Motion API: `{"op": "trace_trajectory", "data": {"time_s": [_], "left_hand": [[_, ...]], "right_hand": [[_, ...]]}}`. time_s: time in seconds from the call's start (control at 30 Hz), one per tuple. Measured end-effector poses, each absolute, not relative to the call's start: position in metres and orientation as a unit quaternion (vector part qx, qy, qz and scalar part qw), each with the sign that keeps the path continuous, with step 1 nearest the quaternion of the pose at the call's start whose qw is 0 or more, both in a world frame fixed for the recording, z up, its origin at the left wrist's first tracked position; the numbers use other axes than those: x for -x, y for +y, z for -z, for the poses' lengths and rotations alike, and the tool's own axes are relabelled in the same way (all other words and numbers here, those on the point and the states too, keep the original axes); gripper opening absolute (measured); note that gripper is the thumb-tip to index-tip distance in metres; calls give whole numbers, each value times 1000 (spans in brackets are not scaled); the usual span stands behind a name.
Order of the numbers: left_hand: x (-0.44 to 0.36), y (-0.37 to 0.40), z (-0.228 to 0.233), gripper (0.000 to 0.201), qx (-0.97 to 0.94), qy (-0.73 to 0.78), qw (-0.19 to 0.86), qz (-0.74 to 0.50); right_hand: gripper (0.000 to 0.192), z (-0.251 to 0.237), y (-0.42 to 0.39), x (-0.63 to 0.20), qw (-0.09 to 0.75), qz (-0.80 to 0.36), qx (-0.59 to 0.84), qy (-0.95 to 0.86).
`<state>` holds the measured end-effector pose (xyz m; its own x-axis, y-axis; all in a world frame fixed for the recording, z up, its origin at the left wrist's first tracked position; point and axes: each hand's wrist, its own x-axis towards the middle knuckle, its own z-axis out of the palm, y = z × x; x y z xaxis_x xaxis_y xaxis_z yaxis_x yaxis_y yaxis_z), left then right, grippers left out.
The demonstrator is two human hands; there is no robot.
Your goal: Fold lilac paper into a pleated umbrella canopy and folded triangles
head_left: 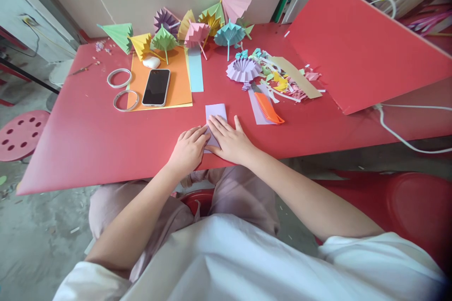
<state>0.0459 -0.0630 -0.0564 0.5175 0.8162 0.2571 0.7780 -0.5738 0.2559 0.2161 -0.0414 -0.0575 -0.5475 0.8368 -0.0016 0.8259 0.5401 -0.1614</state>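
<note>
A lilac paper strip (216, 117) is pressed flat on the red tabletop (88, 141) by both hands — left hand (189, 148) and right hand (229, 141), fingers spread. Finished paper umbrellas (197, 28) stand behind; this strip looks barely folded.

Black phone (156, 87) on orange sheet (178, 80), orange comb (268, 107), tape rolls (119, 78) — paper umbrellas (197, 28) behind

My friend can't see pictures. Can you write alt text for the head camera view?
Both hands, left hand and right hand, press flat on a lilac paper at the near edge of a red table. Behind lie a phone on orange paper, folded paper umbrellas, scraps and an orange cutter.
</note>
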Motion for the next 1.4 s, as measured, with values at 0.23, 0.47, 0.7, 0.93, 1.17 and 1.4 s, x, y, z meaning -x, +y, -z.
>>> {"op": "trace_trajectory", "data": {"time_s": [0.23,0.47,0.7,0.93,1.17,1.4], "left_hand": [[-47,-64,54,28,-869,469,45,-153],[-47,-63,55,29,-867,474,49,-147],[-49,-62,55,39,-867,476,34,-143],[-48,-62,57,37,-869,475,24,-137],[-49,-62,59,31,-863,479,12,-161],[-49,-62,59,28,-860,480,15,-170]], "right_hand": [[70,57,-41,-216,32,-65,472,-879],[70,57,-41,-215,21,-63,475,-878],[68,60,-41,-216,24,-55,473,-879],[69,55,-39,-216,17,-86,477,-875],[57,42,-28,-220,24,-150,474,-868],[63,56,-26,-220,23,-106,478,-872]]}}
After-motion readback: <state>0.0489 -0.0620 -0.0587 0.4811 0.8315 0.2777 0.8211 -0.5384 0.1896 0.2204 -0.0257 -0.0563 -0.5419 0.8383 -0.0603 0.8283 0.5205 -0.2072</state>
